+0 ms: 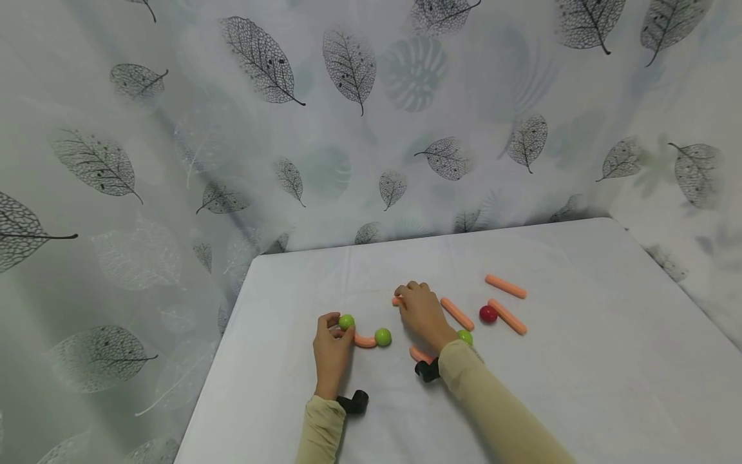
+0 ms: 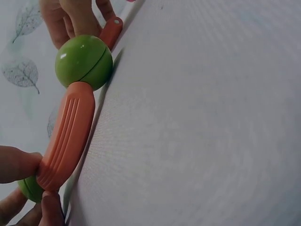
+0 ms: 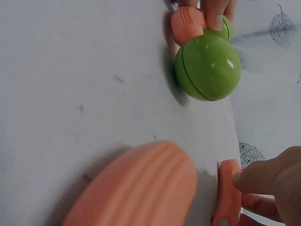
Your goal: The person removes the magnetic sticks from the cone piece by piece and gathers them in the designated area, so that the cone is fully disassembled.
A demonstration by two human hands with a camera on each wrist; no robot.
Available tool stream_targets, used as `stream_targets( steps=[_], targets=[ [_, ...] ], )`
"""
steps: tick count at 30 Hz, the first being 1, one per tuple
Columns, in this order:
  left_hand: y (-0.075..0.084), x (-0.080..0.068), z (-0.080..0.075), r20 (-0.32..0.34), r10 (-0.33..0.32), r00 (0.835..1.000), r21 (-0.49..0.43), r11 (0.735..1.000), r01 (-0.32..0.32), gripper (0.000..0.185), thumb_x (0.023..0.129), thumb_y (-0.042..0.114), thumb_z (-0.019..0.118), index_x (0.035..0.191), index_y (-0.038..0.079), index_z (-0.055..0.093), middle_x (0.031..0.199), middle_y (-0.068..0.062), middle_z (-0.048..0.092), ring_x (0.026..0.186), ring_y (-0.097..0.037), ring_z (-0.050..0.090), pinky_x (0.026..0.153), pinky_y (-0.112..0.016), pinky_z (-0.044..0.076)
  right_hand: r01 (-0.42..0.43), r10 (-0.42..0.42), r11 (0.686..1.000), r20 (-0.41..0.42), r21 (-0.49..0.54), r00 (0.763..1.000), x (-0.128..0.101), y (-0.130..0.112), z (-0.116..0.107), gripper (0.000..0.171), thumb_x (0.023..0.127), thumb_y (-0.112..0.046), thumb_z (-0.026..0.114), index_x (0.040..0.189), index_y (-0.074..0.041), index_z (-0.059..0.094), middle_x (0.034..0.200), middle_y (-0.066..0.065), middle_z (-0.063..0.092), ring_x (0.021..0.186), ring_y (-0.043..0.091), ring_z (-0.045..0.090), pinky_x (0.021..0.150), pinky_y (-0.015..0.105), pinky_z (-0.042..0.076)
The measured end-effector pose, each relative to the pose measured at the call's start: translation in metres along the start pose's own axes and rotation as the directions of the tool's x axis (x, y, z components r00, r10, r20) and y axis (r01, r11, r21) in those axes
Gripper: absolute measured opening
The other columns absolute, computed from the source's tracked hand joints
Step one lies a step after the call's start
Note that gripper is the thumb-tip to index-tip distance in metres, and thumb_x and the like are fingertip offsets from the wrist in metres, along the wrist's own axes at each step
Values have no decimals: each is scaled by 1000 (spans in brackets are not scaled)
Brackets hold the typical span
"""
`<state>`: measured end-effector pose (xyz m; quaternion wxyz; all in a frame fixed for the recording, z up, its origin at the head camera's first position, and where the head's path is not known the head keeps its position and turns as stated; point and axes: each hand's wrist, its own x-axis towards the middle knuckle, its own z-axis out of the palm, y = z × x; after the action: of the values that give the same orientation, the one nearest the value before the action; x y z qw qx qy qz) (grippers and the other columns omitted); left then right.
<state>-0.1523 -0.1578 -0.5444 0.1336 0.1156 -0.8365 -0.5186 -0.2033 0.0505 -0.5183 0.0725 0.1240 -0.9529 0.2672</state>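
Note:
My left hand (image 1: 333,351) pinches a green ball (image 1: 346,321) and the adjoining end of a grooved, curved orange toy stick (image 2: 68,136). A second green ball (image 2: 77,61) touches the stick's other end. Farther right, my right hand (image 1: 423,316) grips an orange toy stick (image 3: 228,193) low over the white table. Its end with a small metal dot shows, while the fingers cover much of the rest. Beneath the right wrist lie another curved orange stick (image 1: 420,354) and a partly hidden green ball (image 1: 466,336).
To the right of my right hand lies a straight orange stick (image 1: 456,314). Beyond it a red ball (image 1: 488,314) sits beside another straight stick (image 1: 509,318), with one more stick (image 1: 505,286) farther back. A leaf-patterned curtain (image 1: 348,161) borders the white table (image 1: 580,361).

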Motion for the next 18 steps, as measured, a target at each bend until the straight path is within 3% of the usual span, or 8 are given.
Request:
stream_targets(
  steps=[6,10,18],
  targets=[
    [-1,0,0,-2,2,1000,9,1000,-2,43,90,5,76,130,3,60,128,-18,69,88,-18,66,72,-21,47,7,-7,1000,-16,-10,1000,-4,-1,-4,18,98,-11,69,115,-11,74,113,10,71,104,32,62,88,49,54],
    [-1,0,0,8,18,1000,14,1000,-18,41,91,5,75,129,2,61,129,-19,69,86,-16,65,70,-20,47,36,-36,998,-4,50,999,-7,-4,-5,19,98,-11,69,116,-11,75,115,9,71,107,31,63,93,49,54],
    [-1,-2,0,45,55,997,5,998,-55,43,92,5,74,132,0,59,133,-22,67,86,-16,65,70,-20,49,120,-175,954,184,276,967,-16,-7,-8,26,103,-17,65,127,-11,71,126,5,69,121,26,61,107,48,50]
  ],
)
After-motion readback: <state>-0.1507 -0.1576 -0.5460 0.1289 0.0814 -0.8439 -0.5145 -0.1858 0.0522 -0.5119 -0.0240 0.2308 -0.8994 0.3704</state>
